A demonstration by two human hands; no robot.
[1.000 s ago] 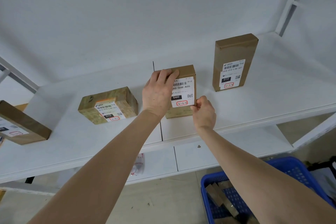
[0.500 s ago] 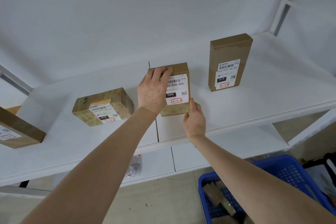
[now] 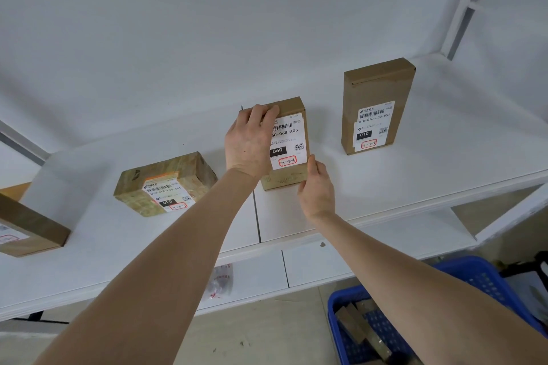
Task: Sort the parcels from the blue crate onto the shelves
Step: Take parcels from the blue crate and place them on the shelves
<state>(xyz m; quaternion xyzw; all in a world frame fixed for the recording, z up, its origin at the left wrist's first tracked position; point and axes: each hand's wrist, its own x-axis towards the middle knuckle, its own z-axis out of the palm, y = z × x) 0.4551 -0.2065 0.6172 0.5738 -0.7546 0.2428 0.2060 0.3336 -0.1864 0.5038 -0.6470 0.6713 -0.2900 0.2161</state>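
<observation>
A small brown parcel (image 3: 289, 139) with a white label marked 060 stands upright in the middle of the white shelf (image 3: 385, 184). My left hand (image 3: 249, 142) grips its left side, with the fingers wrapped over the top left corner. My right hand (image 3: 315, 190) holds the lower right corner, thumb up along the right edge. The blue crate (image 3: 480, 278) sits on the floor at the bottom right, with several brown parcels (image 3: 361, 329) lying in it.
A tall parcel (image 3: 375, 104) stands to the right on the same shelf. A flat taped parcel (image 3: 166, 181) lies to the left, and another parcel (image 3: 26, 228) is at the left edge. A plastic bag (image 3: 221, 281) lies on the lower shelf. A white upright post (image 3: 465, 3) stands at the back right.
My right hand has slid from the parcel's right edge down to its lower right corner. My left hand has kept its hold on the parcel's left side.
</observation>
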